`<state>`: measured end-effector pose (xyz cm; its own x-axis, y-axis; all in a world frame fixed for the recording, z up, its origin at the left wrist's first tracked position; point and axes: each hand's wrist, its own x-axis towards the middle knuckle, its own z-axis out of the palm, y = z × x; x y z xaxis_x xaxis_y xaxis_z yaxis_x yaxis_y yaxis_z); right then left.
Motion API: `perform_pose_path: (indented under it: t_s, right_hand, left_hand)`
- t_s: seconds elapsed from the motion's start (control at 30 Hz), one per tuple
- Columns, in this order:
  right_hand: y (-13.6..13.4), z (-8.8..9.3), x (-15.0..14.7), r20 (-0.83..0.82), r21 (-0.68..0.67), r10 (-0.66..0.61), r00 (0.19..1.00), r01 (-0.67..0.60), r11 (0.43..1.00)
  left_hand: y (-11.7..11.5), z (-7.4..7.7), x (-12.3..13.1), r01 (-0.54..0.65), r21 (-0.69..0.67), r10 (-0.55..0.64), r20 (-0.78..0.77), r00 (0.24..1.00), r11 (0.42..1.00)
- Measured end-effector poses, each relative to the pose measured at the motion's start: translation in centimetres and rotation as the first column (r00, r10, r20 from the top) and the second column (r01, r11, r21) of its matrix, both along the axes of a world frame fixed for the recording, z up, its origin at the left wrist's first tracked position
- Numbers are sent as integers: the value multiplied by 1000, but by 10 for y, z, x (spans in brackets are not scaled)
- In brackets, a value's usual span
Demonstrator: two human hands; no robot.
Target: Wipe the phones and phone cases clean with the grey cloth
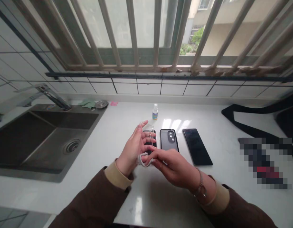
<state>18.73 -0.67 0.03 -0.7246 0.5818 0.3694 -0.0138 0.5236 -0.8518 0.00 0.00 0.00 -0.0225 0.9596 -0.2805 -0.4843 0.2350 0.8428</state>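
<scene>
In my left hand [136, 142] rests a clear phone case [150, 127], its see-through edge showing past my spread fingers. My right hand [173, 166] pinches a small white strip, perhaps folded cloth or tissue [145, 162], against the lower end of the case. A dark phone or case [154, 139] lies on the counter, mostly hidden behind my left fingers. Just right of it sits a black-rimmed phone case [166, 141] with a camera cutout. Farther right a black phone [197, 147] lies flat. A small white bottle [155, 112] stands upright behind my hands.
A steel sink [89, 126] with a faucet [53, 96] is on the left. By its back corner lie a green cloth [87, 104], a metal drain strainer [101, 104] and a pink item [114, 103]. A black strap [251, 122] and a blurred-out item [265, 163] lie right.
</scene>
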Motion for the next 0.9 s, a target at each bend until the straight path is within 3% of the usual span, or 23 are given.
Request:
perform_pose_path:
  t_s: [0.27,0.5,0.67,0.73,0.8,0.9]
  right_hand:
    - [2,2,-2,7,-131,72,997,-71,989]
    - [7,6,2,135,-122,104,985,-87,989]
    - [17,-1,5,133,-294,92,987,-49,955]
    - [23,-9,6,28,-430,-4,1000,16,903]
    - [29,-16,8,-111,-530,-264,958,168,831]
    - [36,-20,14,-182,-493,-672,717,525,694]
  left_hand:
    - [-2,5,-1,33,-23,-31,90,995,999]
    - [-2,8,-2,63,-42,-57,127,990,997]
    - [-1,10,-4,108,-90,-94,149,984,990]
    - [-1,9,-5,122,-88,-105,171,980,989]
    - [0,8,-5,137,-71,-122,187,975,988]
    - [0,6,-4,178,-61,-165,180,970,982]
